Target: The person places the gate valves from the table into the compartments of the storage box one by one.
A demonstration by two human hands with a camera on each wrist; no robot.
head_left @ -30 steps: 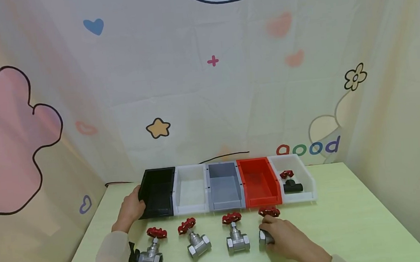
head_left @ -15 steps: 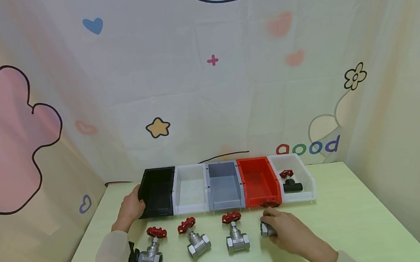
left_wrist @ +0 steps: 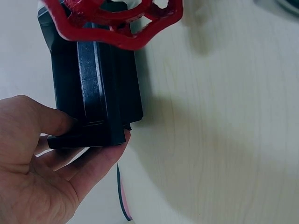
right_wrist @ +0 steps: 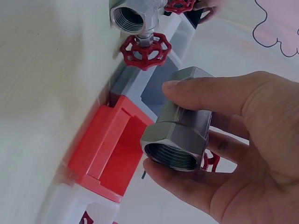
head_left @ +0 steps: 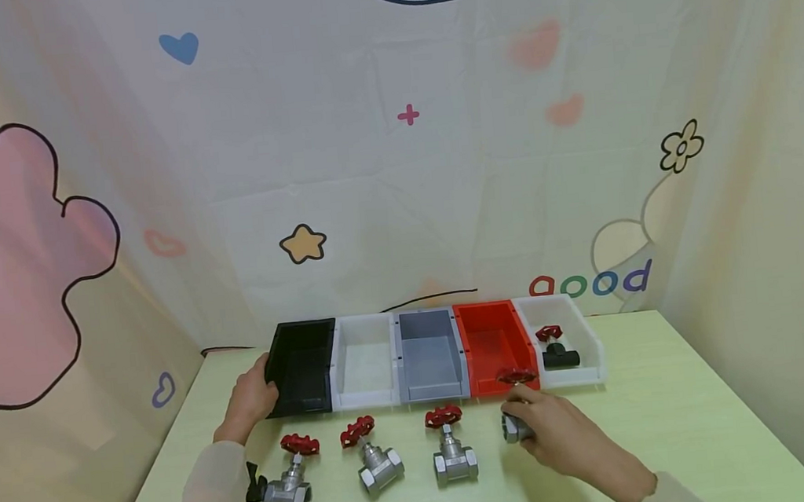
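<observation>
One silver metal valve with a red handwheel (head_left: 515,429) is raised above the pale wood-grain table (head_left: 685,426) in the right hand (head_left: 557,434), the grip's thumb and fingers curled firmly around its body. From the head camera, the handwheel overlaps the front of a red plastic bin (head_left: 490,335); the right wrist camera reveals the valve's threaded mouth, but mostly hides the wheel behind the hand.

At the other end of the row, the left hand (head_left: 249,397) pinches the wall of a black plastic bin (head_left: 304,373). The left wrist camera alone shows its thumb on one side, fingers on the other.

Only the head view takes in the full line-up: a white bin (head_left: 367,364) and a grey bin (head_left: 430,359) between black and red, three more silver valves (head_left: 381,472) in front, and a black valve with a red handwheel (head_left: 559,357) inside the far-right white bin (head_left: 575,377).
</observation>
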